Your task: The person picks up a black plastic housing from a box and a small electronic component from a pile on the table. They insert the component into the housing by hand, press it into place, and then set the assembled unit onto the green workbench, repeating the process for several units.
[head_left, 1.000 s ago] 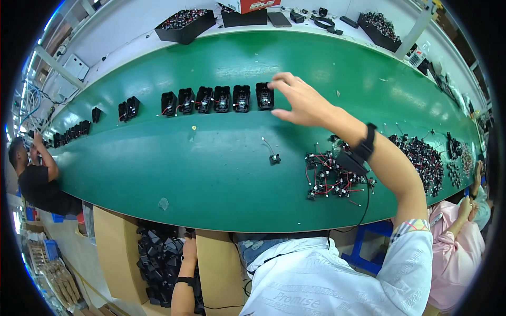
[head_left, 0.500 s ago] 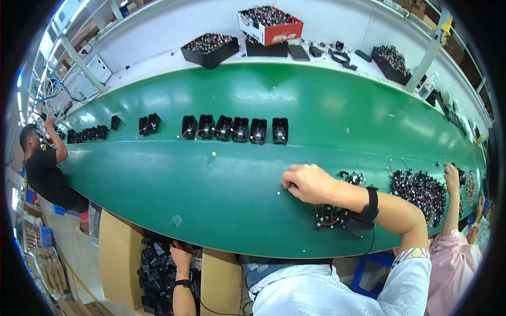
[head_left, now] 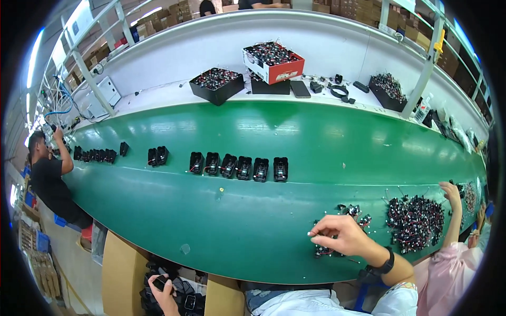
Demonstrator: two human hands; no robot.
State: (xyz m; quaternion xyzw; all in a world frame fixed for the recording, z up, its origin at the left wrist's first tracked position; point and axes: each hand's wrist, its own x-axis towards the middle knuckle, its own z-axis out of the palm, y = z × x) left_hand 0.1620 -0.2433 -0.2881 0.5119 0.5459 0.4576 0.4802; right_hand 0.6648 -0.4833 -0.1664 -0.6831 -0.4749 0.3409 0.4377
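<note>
My right hand (head_left: 345, 235) is above the green table, fingers closed in a pinch on a small wired part (head_left: 310, 234); only its white end shows and the rest is hidden. Just beyond and below that hand lies a small heap of black parts with red and black wires (head_left: 356, 211). Down at the table's front edge, my left hand (head_left: 164, 296) is closed on a black plastic housing (head_left: 160, 283), over a cardboard box (head_left: 120, 274) filled with similar black housings (head_left: 191, 303). A row of several open black housings (head_left: 228, 166) with wired parts inside stands across the table.
A larger pile of wired parts (head_left: 415, 224) lies at the right, beside another person's hand (head_left: 451, 195). Black bins (head_left: 216, 87) and a red-and-white carton (head_left: 274, 63) of parts stand on the back shelf. Another person (head_left: 52, 176) works at the far left.
My left hand has come up from deep in the box with a black housing. My right hand has shifted right, toward the small heap. The view has tilted upward.
</note>
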